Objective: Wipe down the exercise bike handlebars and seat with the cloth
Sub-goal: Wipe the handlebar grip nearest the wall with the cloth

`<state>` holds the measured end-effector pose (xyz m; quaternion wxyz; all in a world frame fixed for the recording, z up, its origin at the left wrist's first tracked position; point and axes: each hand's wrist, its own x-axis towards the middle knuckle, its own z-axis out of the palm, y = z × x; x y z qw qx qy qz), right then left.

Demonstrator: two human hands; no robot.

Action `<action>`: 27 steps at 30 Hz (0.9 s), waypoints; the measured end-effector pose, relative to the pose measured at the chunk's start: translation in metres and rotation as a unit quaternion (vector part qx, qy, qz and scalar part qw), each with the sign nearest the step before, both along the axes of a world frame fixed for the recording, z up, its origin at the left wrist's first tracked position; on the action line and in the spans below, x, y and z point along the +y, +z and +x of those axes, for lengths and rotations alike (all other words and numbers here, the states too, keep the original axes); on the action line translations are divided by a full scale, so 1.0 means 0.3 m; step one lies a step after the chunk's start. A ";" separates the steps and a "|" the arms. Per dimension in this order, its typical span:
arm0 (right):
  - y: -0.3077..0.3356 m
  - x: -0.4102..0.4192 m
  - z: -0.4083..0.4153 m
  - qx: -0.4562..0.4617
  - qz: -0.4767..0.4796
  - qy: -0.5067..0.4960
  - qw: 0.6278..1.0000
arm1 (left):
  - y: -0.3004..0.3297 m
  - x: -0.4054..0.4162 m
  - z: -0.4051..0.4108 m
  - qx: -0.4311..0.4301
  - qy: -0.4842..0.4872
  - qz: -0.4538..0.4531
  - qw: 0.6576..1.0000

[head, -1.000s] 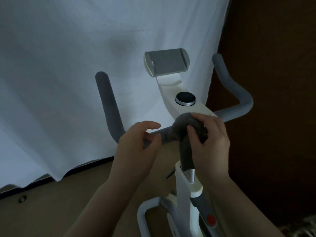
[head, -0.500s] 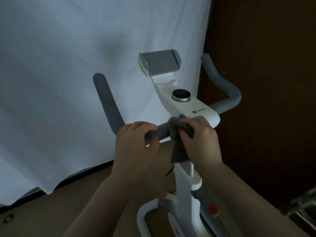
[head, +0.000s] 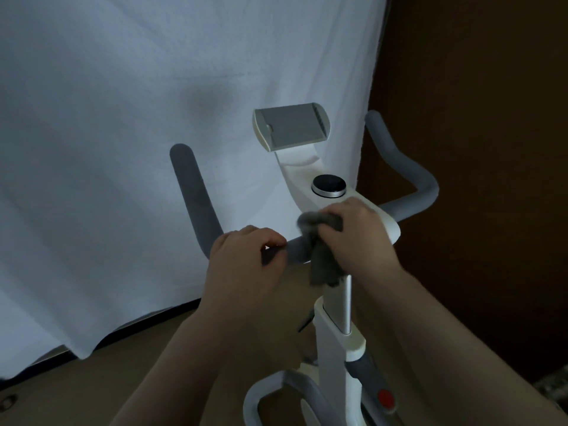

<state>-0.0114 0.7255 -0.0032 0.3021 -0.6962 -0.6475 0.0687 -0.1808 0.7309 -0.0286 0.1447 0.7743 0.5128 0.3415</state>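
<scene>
The exercise bike's grey padded handlebars (head: 196,195) curve up at the left and right of a white console (head: 307,179). My left hand (head: 246,259) is closed around the left part of the horizontal bar. My right hand (head: 356,232) presses a dark grey cloth (head: 322,262) over the bar beside the console, with the cloth's tail hanging down in front of the stem. The seat is out of view.
A grey phone holder (head: 292,126) tops the console, with a round black knob (head: 328,185) below it. The white stem (head: 338,327) runs down to a red knob (head: 384,396). A white sheet (head: 123,149) hangs behind; dark brown wall (head: 476,118) at right.
My left hand closed around the bar. My right hand, with the cloth, shifted along the bar near the console, bunching the cloth over the top of it.
</scene>
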 end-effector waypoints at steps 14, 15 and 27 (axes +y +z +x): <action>-0.143 -0.031 0.011 -0.059 0.283 -0.059 0.955 | -0.021 0.000 -0.015 -0.074 0.001 0.024 0.997; -0.160 -0.033 0.009 -0.056 0.288 -0.042 0.955 | -0.020 0.002 -0.015 -0.073 0.000 0.019 0.997; -0.187 -0.049 -0.019 0.001 0.251 0.061 0.966 | -0.042 0.014 -0.020 -0.053 -0.011 0.041 0.998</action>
